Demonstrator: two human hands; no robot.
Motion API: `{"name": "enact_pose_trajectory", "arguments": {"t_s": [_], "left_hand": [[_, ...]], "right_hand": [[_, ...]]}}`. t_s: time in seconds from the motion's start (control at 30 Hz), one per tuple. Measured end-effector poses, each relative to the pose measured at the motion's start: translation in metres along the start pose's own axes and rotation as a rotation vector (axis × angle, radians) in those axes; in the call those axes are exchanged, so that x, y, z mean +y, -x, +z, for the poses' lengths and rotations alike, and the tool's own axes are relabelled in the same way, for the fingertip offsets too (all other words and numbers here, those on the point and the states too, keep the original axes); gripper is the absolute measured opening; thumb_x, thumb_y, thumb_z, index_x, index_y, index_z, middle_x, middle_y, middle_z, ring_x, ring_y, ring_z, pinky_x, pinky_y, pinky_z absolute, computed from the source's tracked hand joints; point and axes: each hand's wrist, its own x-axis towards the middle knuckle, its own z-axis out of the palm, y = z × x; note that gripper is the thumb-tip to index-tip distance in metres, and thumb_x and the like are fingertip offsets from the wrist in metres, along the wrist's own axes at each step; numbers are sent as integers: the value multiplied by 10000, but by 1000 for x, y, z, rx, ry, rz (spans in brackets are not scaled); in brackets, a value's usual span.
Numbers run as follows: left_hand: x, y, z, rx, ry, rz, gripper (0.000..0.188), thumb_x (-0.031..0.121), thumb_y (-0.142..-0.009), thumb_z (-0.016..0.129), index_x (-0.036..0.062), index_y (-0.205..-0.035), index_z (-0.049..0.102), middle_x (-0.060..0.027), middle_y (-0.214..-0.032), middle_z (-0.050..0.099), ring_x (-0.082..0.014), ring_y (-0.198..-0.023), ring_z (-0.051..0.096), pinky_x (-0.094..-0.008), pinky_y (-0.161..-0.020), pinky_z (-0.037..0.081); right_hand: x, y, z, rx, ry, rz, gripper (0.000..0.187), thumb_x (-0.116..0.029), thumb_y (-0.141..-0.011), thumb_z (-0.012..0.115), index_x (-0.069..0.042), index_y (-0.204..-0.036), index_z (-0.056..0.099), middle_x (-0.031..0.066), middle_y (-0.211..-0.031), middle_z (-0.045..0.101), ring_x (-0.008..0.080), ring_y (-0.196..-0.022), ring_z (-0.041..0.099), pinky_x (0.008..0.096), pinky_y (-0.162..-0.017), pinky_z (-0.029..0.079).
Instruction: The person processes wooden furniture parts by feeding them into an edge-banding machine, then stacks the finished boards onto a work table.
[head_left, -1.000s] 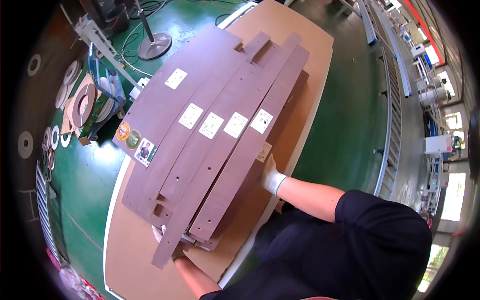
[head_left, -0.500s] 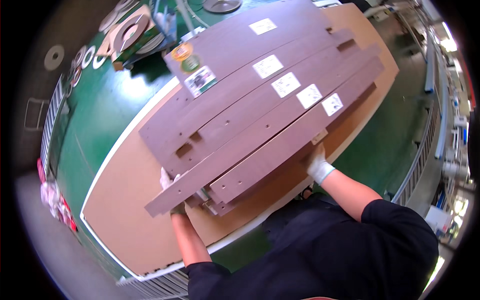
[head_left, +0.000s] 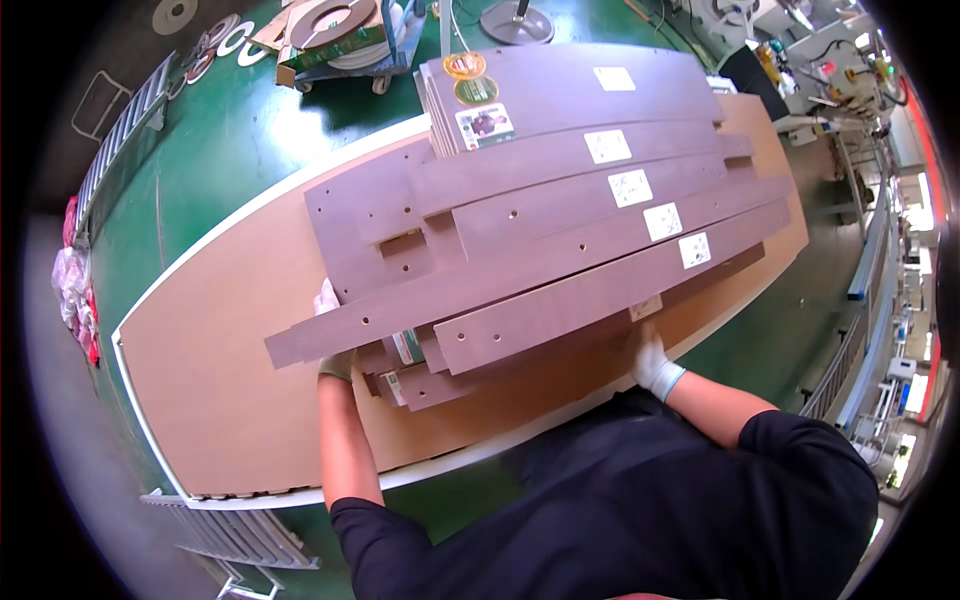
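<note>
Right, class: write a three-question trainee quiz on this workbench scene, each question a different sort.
1. True or false: both hands wear white gloves.
2. Which hand is at the stack's near long edge? A left B right
3. Fill in: each long brown wooden panel carries a white ___ label.

Key
1. True: left hand and right hand are gloved.
2. B; the left hand is at the stack's end, over the tan worktable.
3. Paper, for example the white paper label.
</note>
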Motion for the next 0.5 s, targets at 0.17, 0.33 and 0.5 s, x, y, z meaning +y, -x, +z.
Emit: {"name": "enact_pose_trajectory", "arguments": {"t_s": [0.17, 0.33, 0.5], "left_hand": [[23, 5, 1, 46, -164, 97, 476, 321, -1028, 514, 40, -1411, 532, -186, -1273, 574, -306, -1115, 606, -428, -994, 505], [36, 13, -9, 33, -202, 326, 495, 304, -1030, 526, 27, -1439, 514, -209, -1271, 601, -320, -1134, 587, -431, -1030, 472], [73, 5, -29, -349, 112, 250, 418, 250, -1060, 515, 7, -1399, 537, -118, -1262, 648, -231, -1161, 604, -370, -1044, 471]], "right_hand": [[-5, 17, 25, 40, 19, 70, 564, -404, -1087, 306, -16, -1497, 314, 229, -1446, 450, 471, -1251, 525, 621, -1065, 480], [9, 42, 72, 82, -190, 119, 518, -328, -1067, 300, -13, -1477, 332, 219, -1460, 389, 450, -1343, 419, 622, -1095, 459], [19, 49, 105, 130, -233, 124, 530, -290, -1038, 351, 18, -1469, 323, 231, -1505, 334, 462, -1424, 335, 618, -1178, 378]]}}
